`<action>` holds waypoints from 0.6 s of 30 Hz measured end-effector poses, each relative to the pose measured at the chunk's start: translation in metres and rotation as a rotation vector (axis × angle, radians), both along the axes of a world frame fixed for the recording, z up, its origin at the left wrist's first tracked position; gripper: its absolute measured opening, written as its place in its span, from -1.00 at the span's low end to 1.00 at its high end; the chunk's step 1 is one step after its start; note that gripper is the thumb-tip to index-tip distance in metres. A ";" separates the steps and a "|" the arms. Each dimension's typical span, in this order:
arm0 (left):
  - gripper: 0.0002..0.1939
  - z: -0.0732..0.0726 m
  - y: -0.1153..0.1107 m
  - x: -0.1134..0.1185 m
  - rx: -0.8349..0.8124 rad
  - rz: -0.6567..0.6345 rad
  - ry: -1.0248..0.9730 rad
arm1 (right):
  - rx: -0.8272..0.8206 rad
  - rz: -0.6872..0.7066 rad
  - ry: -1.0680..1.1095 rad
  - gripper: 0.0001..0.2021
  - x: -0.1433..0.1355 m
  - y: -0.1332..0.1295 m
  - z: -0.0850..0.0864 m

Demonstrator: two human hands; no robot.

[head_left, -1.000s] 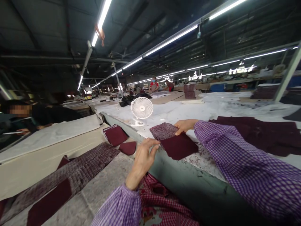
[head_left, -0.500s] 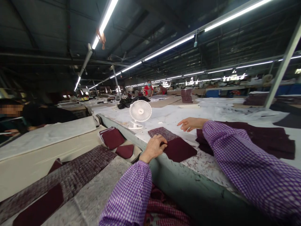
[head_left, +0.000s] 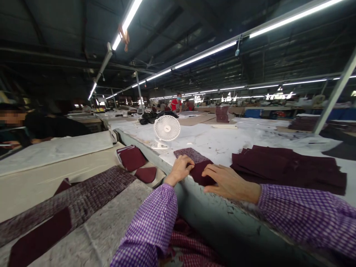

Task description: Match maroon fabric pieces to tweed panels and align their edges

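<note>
A maroon fabric piece (head_left: 200, 172) lies at the near edge of the white-covered table, against a speckled maroon-and-grey fabric piece (head_left: 191, 153). My left hand (head_left: 180, 170) is at their left side, its thumb and fingertips pinched together on the fabric edge where the two meet. Over the right part of the maroon piece rests my right hand (head_left: 229, 181), fingers stretched and apart, covering some of the cloth. To the right of this hand is a spread pile of dark maroon fabric pieces (head_left: 289, 167).
A white clip fan (head_left: 167, 128) stands behind the fabric. On the lower left surface lie a long row of overlapping speckled pieces (head_left: 102, 189) and small maroon stacks (head_left: 132, 159). A co-worker (head_left: 12, 120) sits at far left; another person (head_left: 176, 104) stands far back.
My right hand has come from above the table beside the dark pile, down and left onto the maroon piece. My left hand stays at the fabric's left edge.
</note>
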State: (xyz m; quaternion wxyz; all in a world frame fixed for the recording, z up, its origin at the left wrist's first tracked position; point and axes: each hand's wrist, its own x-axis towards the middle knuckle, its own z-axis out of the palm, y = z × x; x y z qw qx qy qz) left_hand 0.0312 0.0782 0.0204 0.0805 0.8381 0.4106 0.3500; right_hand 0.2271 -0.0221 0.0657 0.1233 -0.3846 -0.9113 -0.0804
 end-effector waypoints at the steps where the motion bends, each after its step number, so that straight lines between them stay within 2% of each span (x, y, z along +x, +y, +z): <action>1: -0.89 0.001 -0.001 0.000 0.000 0.004 0.006 | 0.011 0.023 0.017 -0.66 0.000 0.004 -0.004; 6: -0.89 0.003 -0.003 -0.002 -0.053 -0.048 -0.052 | -0.056 0.053 0.128 -0.77 -0.004 0.013 -0.016; 8: -0.83 0.002 0.000 -0.006 -0.147 -0.121 -0.207 | -0.153 -0.014 0.204 -0.73 -0.004 0.017 -0.015; 12: -0.66 0.002 0.010 -0.016 -0.403 -0.201 -0.719 | -0.341 -0.167 0.355 -0.71 0.001 0.028 -0.008; 15: -0.69 0.007 0.019 -0.027 -0.571 -0.168 -0.974 | -0.392 -0.152 0.412 -0.68 0.005 0.034 -0.007; 18: -0.76 0.016 0.026 -0.038 -0.566 -0.076 -1.031 | -0.422 -0.168 0.444 -0.67 0.008 0.038 -0.010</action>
